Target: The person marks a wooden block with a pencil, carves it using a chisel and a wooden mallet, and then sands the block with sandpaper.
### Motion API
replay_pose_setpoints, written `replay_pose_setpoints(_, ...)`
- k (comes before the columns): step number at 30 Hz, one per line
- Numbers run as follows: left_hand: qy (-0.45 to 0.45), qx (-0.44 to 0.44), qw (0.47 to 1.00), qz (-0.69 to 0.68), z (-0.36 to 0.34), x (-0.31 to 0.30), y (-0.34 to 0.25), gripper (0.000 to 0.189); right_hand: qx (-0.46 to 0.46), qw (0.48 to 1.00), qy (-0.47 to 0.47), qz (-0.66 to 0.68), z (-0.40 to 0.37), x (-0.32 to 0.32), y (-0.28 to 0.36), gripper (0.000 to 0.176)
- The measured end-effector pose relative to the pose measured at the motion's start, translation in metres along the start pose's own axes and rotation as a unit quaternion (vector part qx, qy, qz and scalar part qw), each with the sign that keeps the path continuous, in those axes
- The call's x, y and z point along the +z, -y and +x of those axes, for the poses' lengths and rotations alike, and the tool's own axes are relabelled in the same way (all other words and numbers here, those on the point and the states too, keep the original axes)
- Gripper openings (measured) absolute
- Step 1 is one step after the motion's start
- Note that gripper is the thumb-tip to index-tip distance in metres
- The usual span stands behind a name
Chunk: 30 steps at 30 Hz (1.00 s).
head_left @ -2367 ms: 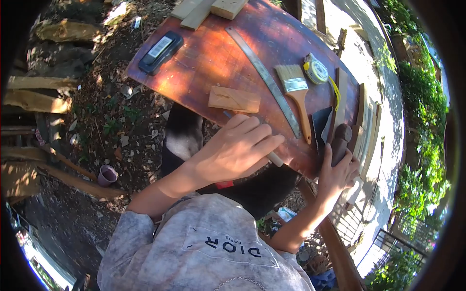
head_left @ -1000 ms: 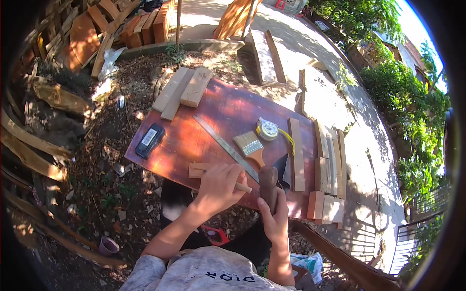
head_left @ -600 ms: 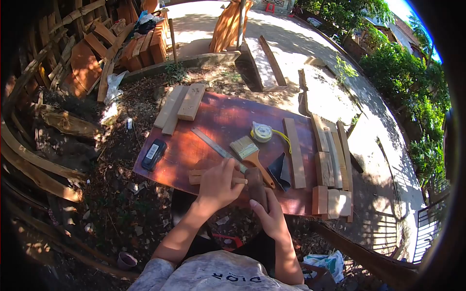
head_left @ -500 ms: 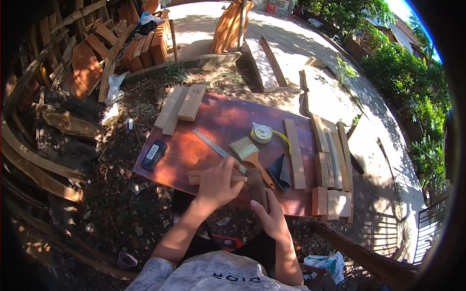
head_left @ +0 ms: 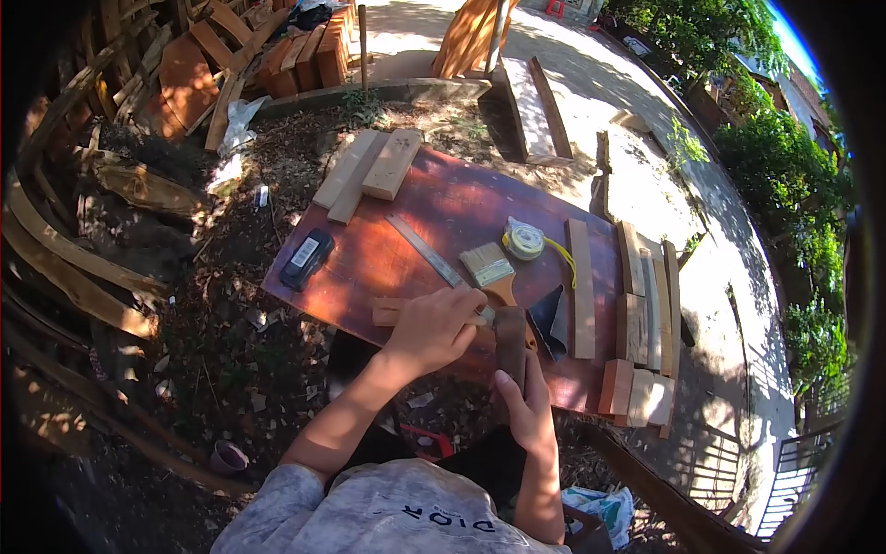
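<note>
My left hand (head_left: 432,325) is closed over the front part of the table, its fingers curled round a small light piece of wood (head_left: 386,311) that shows at the wrist side. The rest of that piece is hidden. A metal ruler (head_left: 425,251) runs under the fingertips. My right hand (head_left: 528,411) grips a dark brown block (head_left: 510,346), held upright at the table's front edge. Just beyond it lie a paintbrush (head_left: 487,266), partly covered, and a folded dark sheet (head_left: 550,319) resembling sandpaper. A tape measure (head_left: 524,239) with yellow tape pulled out sits behind the brush.
The reddish wooden table (head_left: 443,189) bears boards (head_left: 392,164) at the back left and a black box-like object (head_left: 306,259) at the left edge. A long strip (head_left: 580,288) and several wood blocks (head_left: 637,328) line the right side. Timber (head_left: 198,74) is piled beyond.
The view has shifted, so the table appears higher and further right. The brown block has come slightly nearer my body and stands straighter. Both hands keep their grip.
</note>
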<state>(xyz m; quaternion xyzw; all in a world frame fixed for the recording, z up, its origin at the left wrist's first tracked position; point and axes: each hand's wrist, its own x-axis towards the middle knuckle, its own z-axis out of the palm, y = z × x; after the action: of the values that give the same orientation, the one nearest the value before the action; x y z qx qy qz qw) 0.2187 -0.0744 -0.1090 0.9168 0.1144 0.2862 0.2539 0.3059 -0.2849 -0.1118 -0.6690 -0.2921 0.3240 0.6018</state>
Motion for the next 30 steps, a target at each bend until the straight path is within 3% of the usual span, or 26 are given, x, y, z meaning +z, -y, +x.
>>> replay_pose_setpoints(5, -0.038, 0.082, 0.996, 0.007, -0.005, 0.004, 0.009, 0.026, -0.025, 0.999, 0.005, -0.024, 0.001, 0.004, -0.002, 0.037)
replay_pose_setpoints(10, -0.052, 0.094, 0.994, 0.025, -0.008, 0.009, 0.008, 0.026, -0.021, 0.999, 0.002, -0.027, 0.001, 0.007, 0.003, 0.035)
replay_pose_setpoints(16, -0.087, 0.066, 0.994, -0.009, -0.01, 0.015, 0.006, 0.038, -0.021, 1.0, -0.007, -0.021, 0.003, 0.008, -0.007, 0.046)
replay_pose_setpoints(19, -0.075, 0.043, 0.996, -0.012, -0.009, 0.015, 0.003, 0.031, -0.009, 1.0, -0.002, 0.014, 0.003, 0.007, -0.004, 0.034)
replay_pose_setpoints(30, -0.132, 0.005, 0.991, -0.005, -0.002, 0.022, 0.003, 0.018, 0.001, 1.0, -0.008, 0.008, 0.003, 0.008, -0.001, 0.037)
